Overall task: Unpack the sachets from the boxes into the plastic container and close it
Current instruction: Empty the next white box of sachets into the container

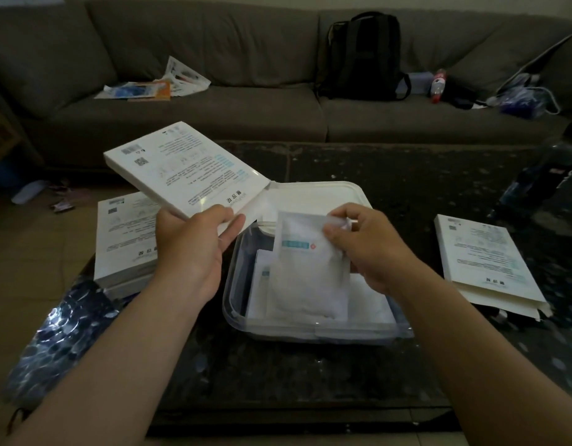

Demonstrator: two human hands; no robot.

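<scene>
The left hand (194, 249) gripped a white box (185, 169) by its open end, tilted up above the dark table (310, 375), while the right hand (371, 249) pinched the top edge of a white sachet (307, 278) standing in the clear plastic container (233, 313) on other sachets (368, 297). The container's white lid (326, 194) lay just behind it. A stack of boxes (123, 239) sat to the left, 1 further box (484, 262) to the right, and a black backpack (362, 56) stood on the sofa (214, 117) behind.

Dark table (310, 375): container (233, 317), lid (326, 194), box stack (123, 246), 1 opened box (490, 265).

White sachet (307, 275) upright in open clear container (310, 333); white box (188, 169) tilted, raised.
</scene>
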